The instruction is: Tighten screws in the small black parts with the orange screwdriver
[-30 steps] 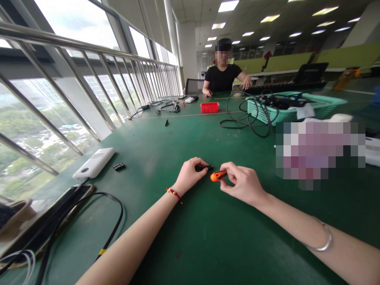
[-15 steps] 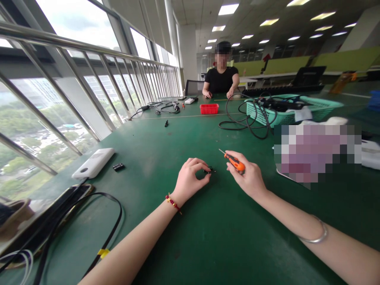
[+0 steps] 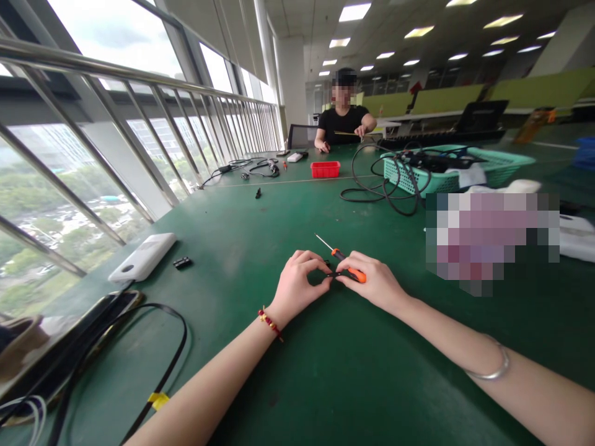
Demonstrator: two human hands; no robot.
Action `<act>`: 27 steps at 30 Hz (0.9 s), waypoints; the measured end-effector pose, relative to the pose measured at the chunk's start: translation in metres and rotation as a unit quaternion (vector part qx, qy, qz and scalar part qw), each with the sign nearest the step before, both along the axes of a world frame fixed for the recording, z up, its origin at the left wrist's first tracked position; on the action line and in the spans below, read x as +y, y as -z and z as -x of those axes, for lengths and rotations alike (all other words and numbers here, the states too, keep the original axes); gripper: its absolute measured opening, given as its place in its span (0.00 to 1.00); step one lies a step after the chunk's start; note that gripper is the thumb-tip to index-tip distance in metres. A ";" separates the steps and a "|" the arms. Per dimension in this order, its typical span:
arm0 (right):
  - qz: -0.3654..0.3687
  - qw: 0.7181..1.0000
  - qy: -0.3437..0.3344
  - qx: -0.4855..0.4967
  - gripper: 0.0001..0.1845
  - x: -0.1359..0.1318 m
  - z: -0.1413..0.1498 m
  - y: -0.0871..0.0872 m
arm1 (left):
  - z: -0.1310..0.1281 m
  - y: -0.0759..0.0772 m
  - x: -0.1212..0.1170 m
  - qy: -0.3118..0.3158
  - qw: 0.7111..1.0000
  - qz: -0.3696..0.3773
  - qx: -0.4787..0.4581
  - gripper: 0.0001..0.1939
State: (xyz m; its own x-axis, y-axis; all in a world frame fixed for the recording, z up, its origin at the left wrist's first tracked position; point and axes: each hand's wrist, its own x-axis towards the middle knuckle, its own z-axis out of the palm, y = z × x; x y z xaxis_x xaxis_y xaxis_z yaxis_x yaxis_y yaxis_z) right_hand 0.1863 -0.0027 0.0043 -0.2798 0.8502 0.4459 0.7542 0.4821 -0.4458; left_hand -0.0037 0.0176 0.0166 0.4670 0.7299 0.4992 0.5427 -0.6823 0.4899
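Observation:
My left hand (image 3: 300, 279), with a red beaded bracelet at its wrist, pinches a small black part (image 3: 333, 274) between thumb and fingertips. The part's exact kind is too small to make out. In my right hand (image 3: 374, 282) lies an orange and black screwdriver (image 3: 357, 274), its thin metal shaft pointing up and to the left, away from me. The thumb and finger of that hand also meet at the black part, close to the left fingertips. My fingers partly hide both the part and the handle.
On the green table (image 3: 279, 384) lie a white power bank (image 3: 143, 257), a black block (image 3: 183, 262) and a phone with cables (image 3: 116, 310). Farther off are a red tray (image 3: 325, 169) and a teal basket (image 3: 502, 167) of cables. A person (image 3: 344, 124) sits opposite.
My right hand has moved left to my left fingertips and now touches the black part. The screwdriver moved along with it. The person opposite has lifted a thin stick-like thing.

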 end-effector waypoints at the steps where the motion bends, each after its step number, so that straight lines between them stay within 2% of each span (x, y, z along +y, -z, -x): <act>1: 0.000 1.000 0.000 -0.001 0.05 0.000 0.000 0.000 | 0.000 0.000 0.000 0.000 1.000 0.003 0.003 0.03; 9: 0.022 1.000 0.010 -0.012 0.05 -0.001 0.002 -0.002 | 0.000 0.003 0.003 0.008 1.000 0.011 0.004 0.04; 13: 0.015 0.999 0.029 0.035 0.07 -0.001 0.002 -0.002 | 0.001 0.004 0.004 -0.053 0.998 0.031 -0.014 0.02; 16: 0.012 0.996 0.043 0.077 0.06 0.001 0.001 -0.001 | 0.001 0.005 0.006 -0.092 0.994 0.064 -0.007 0.03; 24: 0.000 0.993 0.047 0.111 0.06 0.005 -0.002 0.003 | 0.000 0.004 0.008 -0.097 0.990 0.103 -0.007 0.03; 27: 0.008 0.992 0.053 0.118 0.07 0.004 -0.002 0.003 | 0.012 0.000 0.008 -0.112 0.988 0.105 0.000 0.04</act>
State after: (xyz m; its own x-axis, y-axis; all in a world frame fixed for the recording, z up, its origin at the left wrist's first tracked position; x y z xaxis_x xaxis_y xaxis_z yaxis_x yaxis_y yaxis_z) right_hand 0.1887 0.0017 0.0016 -0.0783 0.8765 0.4749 0.6745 0.3974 -0.6222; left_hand -0.0154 0.0256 0.0163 0.2811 0.9024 0.3265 0.6687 -0.4282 0.6078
